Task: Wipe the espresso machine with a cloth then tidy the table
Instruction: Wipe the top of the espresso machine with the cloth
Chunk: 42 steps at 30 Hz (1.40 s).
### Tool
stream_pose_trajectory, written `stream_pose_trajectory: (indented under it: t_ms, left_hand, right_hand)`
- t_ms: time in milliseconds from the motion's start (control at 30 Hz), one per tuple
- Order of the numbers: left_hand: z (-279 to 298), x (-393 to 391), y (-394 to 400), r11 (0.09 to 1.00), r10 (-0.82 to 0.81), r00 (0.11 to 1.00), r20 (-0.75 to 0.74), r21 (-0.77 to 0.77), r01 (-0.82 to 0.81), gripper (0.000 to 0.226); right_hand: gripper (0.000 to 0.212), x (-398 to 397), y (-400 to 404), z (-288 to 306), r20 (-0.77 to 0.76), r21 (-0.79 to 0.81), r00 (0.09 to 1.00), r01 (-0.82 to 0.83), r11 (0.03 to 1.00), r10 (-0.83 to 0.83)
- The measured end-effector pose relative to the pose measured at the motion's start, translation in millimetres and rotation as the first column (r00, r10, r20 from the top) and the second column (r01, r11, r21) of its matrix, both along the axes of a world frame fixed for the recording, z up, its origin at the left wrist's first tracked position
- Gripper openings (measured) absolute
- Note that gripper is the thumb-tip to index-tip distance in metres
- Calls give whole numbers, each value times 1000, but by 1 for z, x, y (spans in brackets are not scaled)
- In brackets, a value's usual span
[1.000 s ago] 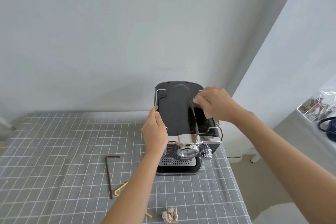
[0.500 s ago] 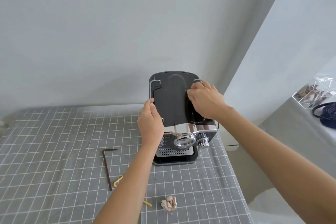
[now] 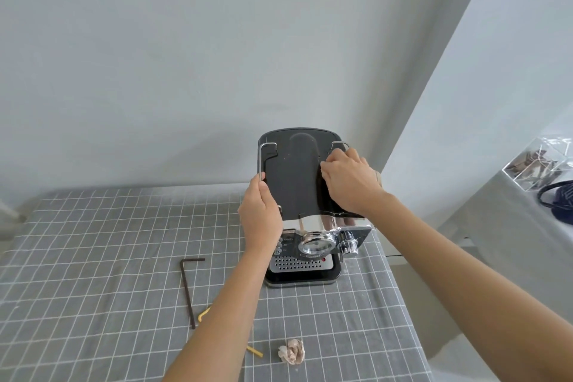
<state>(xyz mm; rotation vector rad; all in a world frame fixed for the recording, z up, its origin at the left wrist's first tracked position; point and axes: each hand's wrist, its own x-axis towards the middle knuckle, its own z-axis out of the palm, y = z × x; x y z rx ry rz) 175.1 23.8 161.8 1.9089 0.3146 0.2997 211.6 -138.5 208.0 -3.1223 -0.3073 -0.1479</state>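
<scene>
The espresso machine [image 3: 294, 177] stands at the table's back right, with a black top and a chrome front. My left hand [image 3: 260, 217] grips its left side at the thin metal rail. My right hand [image 3: 350, 180] lies on the right part of the black top, fingers curled, pressing a pale cloth [image 3: 377, 178]. The palm hides nearly all of the cloth; only a sliver shows at the hand's right edge.
The grey checked tablecloth [image 3: 93, 242] holds a dark hex key [image 3: 187, 291], a yellow hex key [image 3: 204, 313] partly under my left forearm, and a crumpled paper ball [image 3: 291, 350]. To the right, a second table carries a clear box [image 3: 539, 161] and a dark blue object [image 3: 558, 198].
My right hand has slid a little to the left across the machine's top, and the cloth under it shows less. The left hand has kept its grip on the left side.
</scene>
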Motion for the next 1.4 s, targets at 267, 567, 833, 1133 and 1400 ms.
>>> stream_pose_trajectory:
  t_ms: [267,567,833,1133,1400]
  left_hand:
    - [0,0,1,999,-40,999,13,-33,41,42]
    - [-10,2,2,999,-31,999,27,-35,32,51]
    - [0,0,3,997,-58,998,29,-46,59,44]
    - [-7,2,1,995,-46,999,27,-86,48,43]
    - [-3,0,2,999,-27,1000,5,-43,28,44]
  right_hand:
    - [37,8,-2,44,-25,339,979,-181,923,201]
    - [40,43,51,1,-41,131,976,-207,969,214]
    - [32,-48,20,29,-221,534,893,-225,815,391]
    - [42,48,32,32,-23,627,998,-24,779,50]
    - [35,41,54,-4,-19,163,994,-104,981,109]
